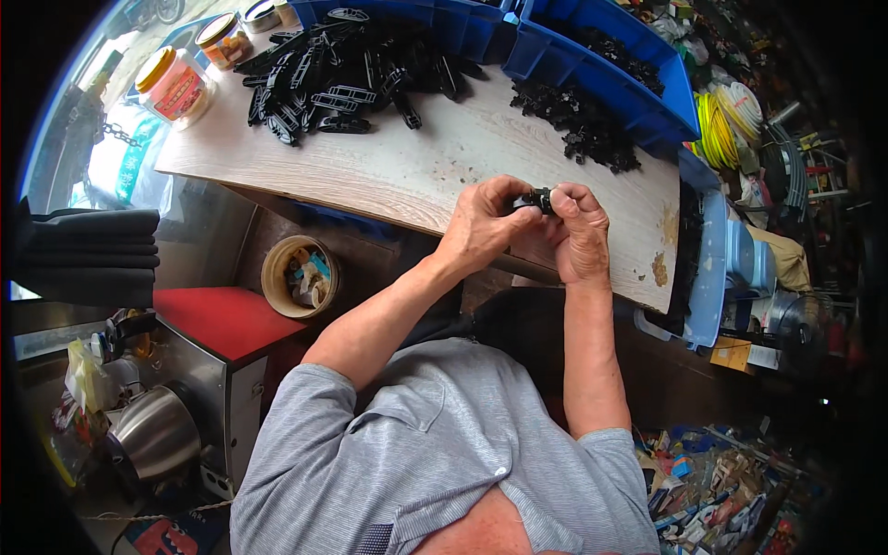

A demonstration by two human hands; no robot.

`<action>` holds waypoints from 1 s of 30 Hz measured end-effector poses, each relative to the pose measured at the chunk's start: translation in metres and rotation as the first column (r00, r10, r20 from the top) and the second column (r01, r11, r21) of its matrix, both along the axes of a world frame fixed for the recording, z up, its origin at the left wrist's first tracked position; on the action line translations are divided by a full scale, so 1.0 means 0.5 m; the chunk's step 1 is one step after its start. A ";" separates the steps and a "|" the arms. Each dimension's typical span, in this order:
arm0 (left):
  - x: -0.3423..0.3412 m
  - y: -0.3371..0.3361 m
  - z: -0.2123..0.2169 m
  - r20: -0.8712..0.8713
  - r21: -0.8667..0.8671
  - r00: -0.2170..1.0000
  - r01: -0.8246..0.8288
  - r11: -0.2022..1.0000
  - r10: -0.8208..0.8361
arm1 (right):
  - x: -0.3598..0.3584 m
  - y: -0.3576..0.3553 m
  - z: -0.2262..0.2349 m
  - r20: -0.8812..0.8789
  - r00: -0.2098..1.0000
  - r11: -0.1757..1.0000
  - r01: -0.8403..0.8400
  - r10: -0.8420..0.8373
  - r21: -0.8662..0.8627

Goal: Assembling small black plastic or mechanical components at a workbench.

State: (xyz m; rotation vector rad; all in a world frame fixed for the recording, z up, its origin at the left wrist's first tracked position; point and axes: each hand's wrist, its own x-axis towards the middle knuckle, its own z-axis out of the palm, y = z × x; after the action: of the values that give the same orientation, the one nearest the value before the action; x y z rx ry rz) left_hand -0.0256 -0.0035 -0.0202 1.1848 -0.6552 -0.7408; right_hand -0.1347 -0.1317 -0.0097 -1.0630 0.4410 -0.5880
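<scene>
Two blue bins stood at the worktop's far edge, plastic jars at its left; a steel kettle sat below.

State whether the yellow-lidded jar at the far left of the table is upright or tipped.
Upright. The jar stands on its base at the table corner with its yellow lid on top; the hands are not near it.

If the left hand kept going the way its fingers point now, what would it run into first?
The left hand points rightward at the small black part pinched between both hands; just behind that sits the right hand, already touching it.
</scene>
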 end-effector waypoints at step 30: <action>0.031 -0.041 0.048 -0.094 0.077 0.994 0.061 0.995 -0.054 | -0.017 0.002 0.030 -0.222 0.975 0.992 -0.013 -0.015 -0.125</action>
State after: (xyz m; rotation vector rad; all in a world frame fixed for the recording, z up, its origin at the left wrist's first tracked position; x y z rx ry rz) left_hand -0.0103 -0.0239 0.0040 1.2011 -0.5895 -0.8717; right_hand -0.1430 -0.1305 0.0055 -1.2559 0.6065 -0.5044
